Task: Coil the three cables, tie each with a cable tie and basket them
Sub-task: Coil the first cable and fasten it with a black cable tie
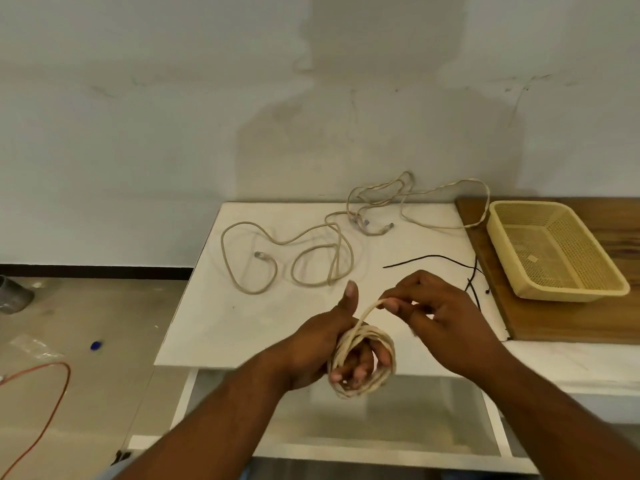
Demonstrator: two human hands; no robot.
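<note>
The white table (214, 323) held the yellow basket (568, 293) at its right and two loose cables (222, 241). The left hand (311, 348) gripped the coiled cable (390, 351) wound round its fingers; the right hand (446, 317) pinched its free end.

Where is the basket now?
Head view, far right: the basket sits on the wooden board, right of the black ties on the white table.

coiled cable (363, 362): the free end is covered by the fingers of the right hand (446, 317).
left hand (322, 348): the fingers are partly hidden by the loops.
black cable ties (433, 257): the near ends are hidden behind the right hand.
orange cord (55, 403): cut off at the left edge.
grey object (14, 296): cut off at the left edge, so it cannot be identified.
wooden board (588, 320): cut off at the right edge.
</note>
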